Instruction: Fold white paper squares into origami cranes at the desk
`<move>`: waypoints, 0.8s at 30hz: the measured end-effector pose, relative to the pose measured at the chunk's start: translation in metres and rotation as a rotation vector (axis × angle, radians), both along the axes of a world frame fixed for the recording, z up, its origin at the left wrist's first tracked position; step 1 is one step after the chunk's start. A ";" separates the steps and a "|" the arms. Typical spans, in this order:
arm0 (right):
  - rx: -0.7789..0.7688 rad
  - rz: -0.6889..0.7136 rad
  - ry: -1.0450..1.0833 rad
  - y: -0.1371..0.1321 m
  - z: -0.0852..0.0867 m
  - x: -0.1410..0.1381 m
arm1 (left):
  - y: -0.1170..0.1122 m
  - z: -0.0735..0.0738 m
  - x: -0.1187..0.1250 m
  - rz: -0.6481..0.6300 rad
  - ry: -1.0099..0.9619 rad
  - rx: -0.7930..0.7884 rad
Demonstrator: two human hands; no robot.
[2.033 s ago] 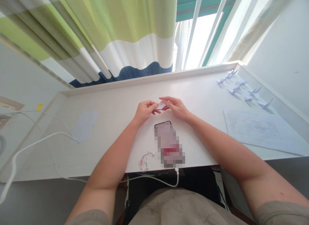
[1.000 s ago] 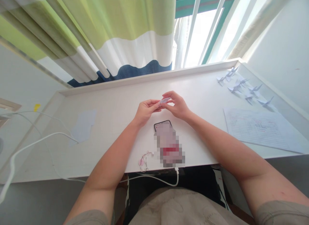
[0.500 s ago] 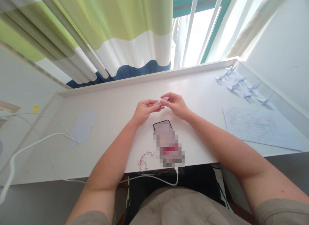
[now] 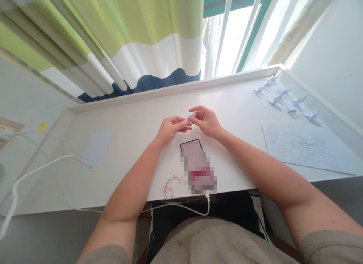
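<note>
Folded paper piece [image 4: 190, 117], small and pale, is pinched between both hands just above the white desk [image 4: 136, 128], a little beyond the phone [image 4: 197, 166]. Left hand [image 4: 171, 129] clamps its near-left end with thumb and fingertips together; right hand [image 4: 206, 121] has thumb and forefinger closed on the far-right end, other fingers curled loose. Holding both ends like this looks like a way to keep the fold tight while working a crease in mid-air. Its long axis seems to run left-near to right-far, tilted slightly up toward the right hand; too small to tell which end is a point.

Phone lies flat near the desk's front edge, screen up, with a white charging cable [image 4: 184, 208] plugged into its near end and looping under the desk. Pink bracelet [image 4: 168, 187] sits just left of the phone. Around 7 finished paper cranes [image 4: 286, 98] are grouped at the far right corner, well apart from the hands, with a lined written sheet [image 4: 309, 147] just in front of them. Pale paper scrap [image 4: 98, 148] lies to the left.
</note>
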State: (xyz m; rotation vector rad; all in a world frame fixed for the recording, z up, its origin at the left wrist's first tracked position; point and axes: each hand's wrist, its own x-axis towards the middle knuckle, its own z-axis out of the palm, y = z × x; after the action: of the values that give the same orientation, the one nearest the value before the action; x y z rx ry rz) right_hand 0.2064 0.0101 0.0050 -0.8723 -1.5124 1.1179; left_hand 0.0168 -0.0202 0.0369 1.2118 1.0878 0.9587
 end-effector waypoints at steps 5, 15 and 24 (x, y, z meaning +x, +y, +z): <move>-0.029 0.014 0.028 -0.002 0.002 0.000 | 0.000 0.000 -0.002 -0.110 0.061 -0.045; -0.025 -0.065 0.014 0.003 0.010 0.010 | 0.002 -0.006 -0.003 0.002 0.033 0.002; -0.144 0.095 0.000 0.001 0.006 0.007 | 0.001 -0.009 0.001 -0.063 -0.016 0.012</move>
State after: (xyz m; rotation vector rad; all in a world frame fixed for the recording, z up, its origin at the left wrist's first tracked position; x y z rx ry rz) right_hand 0.2136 0.0106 0.0105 -0.9052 -1.5000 1.3093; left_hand 0.0182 -0.0194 0.0283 1.2386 1.0271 0.9264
